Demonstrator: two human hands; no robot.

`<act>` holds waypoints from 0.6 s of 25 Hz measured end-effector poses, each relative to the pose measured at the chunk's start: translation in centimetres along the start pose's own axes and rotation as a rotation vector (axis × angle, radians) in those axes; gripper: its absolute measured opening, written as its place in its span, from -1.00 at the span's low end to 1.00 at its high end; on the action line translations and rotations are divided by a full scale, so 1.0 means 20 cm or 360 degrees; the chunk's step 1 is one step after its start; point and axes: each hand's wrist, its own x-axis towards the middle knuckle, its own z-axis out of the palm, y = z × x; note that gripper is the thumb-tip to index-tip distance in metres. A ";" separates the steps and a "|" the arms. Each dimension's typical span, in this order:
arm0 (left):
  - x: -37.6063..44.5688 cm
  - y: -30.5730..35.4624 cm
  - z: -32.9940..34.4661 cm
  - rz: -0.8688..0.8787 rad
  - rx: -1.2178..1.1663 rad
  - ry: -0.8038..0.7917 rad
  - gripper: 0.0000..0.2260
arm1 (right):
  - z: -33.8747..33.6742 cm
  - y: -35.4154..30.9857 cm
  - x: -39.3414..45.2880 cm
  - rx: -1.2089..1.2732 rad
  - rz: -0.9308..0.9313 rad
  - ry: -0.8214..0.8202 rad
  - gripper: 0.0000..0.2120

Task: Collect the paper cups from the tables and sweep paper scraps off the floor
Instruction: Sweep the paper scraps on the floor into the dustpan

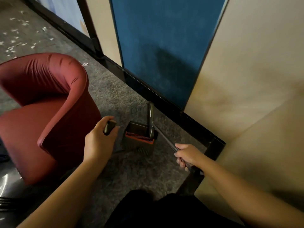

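A dark dustpan [139, 139] with an orange comb strip stands on the grey carpet near the wall's black skirting. My right hand [187, 155] grips a thin metal pole [164, 139] that runs down to the dustpan. My left hand [100, 139] grips a dark handle end [109, 127], whose shaft is hidden below the hand. White paper scraps [18, 38] lie scattered on the carpet at the far upper left, with one scrap [85, 64] behind the armchair. No paper cups are in view.
A dark red armchair [42, 109] stands close on the left. A blue panel [164, 46] and beige walls [255, 79] with black skirting close off the right. A shiny dark bag [8, 183] sits at the lower left edge.
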 end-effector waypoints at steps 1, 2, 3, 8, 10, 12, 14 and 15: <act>0.12 -0.01 0.02 -0.0004 0.0010 0.0024 -0.70 | -0.02 -0.09 0.09 -0.0010 0.0010 -0.0013 -0.44; 0.26 -0.02 0.04 -0.0017 0.0009 0.0041 -0.70 | -0.03 -0.20 0.21 -0.0020 0.0020 -0.0038 -0.44; 0.40 -0.04 0.06 -0.0034 -0.0001 0.0050 -0.70 | -0.04 -0.30 0.32 -0.0031 0.0023 -0.0053 -0.44; 1.13 -0.15 0.17 -0.0126 -0.0041 0.0052 -0.65 | -0.01 -0.87 0.81 -0.0085 0.0051 -0.0061 -0.46; 1.41 -0.17 0.18 -0.0137 -0.0039 0.0044 -0.66 | 0.00 -1.11 0.96 -0.0077 0.0054 -0.0079 -0.46; 1.70 -0.18 0.18 -0.0118 -0.0025 0.0049 -0.67 | 0.01 -1.35 1.12 -0.0053 0.0040 -0.0095 -0.46; 1.95 -0.18 0.19 -0.0116 0.0001 0.0063 -0.67 | 0.03 -1.55 1.28 -0.0025 0.0035 -0.0093 -0.46; 2.07 -0.18 0.20 -0.0124 0.0019 0.0081 -0.66 | 0.03 -1.65 1.36 -0.0005 0.0030 -0.0109 -0.46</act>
